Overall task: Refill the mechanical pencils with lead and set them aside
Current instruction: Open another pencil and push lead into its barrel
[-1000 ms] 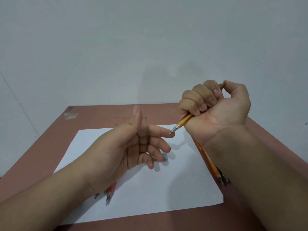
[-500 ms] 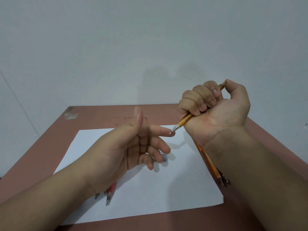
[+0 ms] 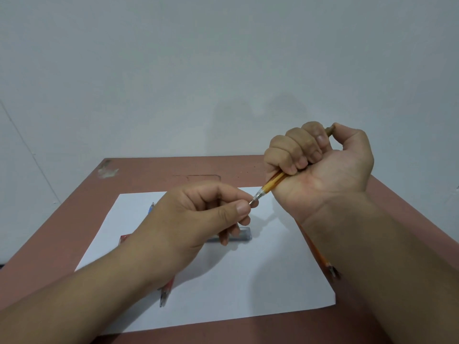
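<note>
My right hand [image 3: 320, 167] is fisted around a yellow mechanical pencil [image 3: 272, 183], thumb on its top end, tip pointing down-left. My left hand [image 3: 198, 214] has turned palm down, and its thumb and forefinger pinch at the pencil's metal tip [image 3: 254, 201]. Whether lead is between the fingers I cannot tell. A clear lead case [image 3: 241, 236] lies on the white paper [image 3: 248, 281] under my left fingers. A red pencil [image 3: 167, 290] pokes out below my left wrist, and a blue one [image 3: 150, 207] lies behind it. An orange pencil [image 3: 320, 256] lies beside my right forearm.
The paper lies on a reddish-brown table [image 3: 62, 219] pushed against a pale wall [image 3: 223, 70]. A scuffed patch [image 3: 106, 170] marks the table's far left corner.
My left hand has rotated from palm-up with open fingers to palm-down, and now pinches at the pencil tip. The right hand and pencil have stayed almost still.
</note>
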{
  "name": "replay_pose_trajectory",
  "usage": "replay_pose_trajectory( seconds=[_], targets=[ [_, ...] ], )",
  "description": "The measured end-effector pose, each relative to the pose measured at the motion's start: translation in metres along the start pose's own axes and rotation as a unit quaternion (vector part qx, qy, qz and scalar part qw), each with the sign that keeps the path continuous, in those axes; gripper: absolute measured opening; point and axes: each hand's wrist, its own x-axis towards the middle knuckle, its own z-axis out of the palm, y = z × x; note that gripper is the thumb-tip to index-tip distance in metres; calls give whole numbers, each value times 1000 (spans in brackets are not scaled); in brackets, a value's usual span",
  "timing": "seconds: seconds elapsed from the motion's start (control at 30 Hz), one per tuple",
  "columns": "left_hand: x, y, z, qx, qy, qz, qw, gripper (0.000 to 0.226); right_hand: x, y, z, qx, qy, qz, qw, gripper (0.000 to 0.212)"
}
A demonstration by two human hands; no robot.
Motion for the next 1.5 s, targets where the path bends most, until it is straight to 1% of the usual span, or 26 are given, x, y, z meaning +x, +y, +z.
replay_pose_trajectory(
  seconds=[0.07,0.23,0.4,0.67,0.7,0.77,0.83,0.9,0.97,1.07,1.3,1.5],
  targets=[
    [1,1,2,2,0,5,1000,4,-1,2,0,1,-3,1,1000,38],
    [1,1,4,8,3,19,1000,5,-2,5,2,6,-5,-6,1000,39],
    [4,-2,0,15,21,30,999,7,-1,11,0,-7,-3,-15,1000,40],
    [1,-3,-6,-3,-27,18,999,27,3,1,-3,-17,-6,-17,1000,41],
    [1,-3,-6,17,-24,16,999,27,4,0,-4,-33,-8,-19,999,41],
    [3,-4,-6,96,8,15,995,21,5,-3,-4,-94,-19,-34,995,41],
    [5,-7,-7,193,56,14,979,24,7,-4,-5,-178,-36,-56,982,41],
    [6,-7,-7,236,84,12,968,23,9,-2,-6,-253,-49,-69,964,41],
    [5,-6,-6,252,92,11,963,21,11,0,-9,-303,-56,-68,949,42],
    [4,-5,-4,275,93,21,957,18,14,0,-14,-337,-64,-57,938,42],
    [4,-5,-5,281,95,25,955,16,23,-1,-28,-375,-69,-42,924,39],
    [5,-6,-7,279,93,24,956,13,27,2,-35,-384,-64,-19,921,34]
  ],
)
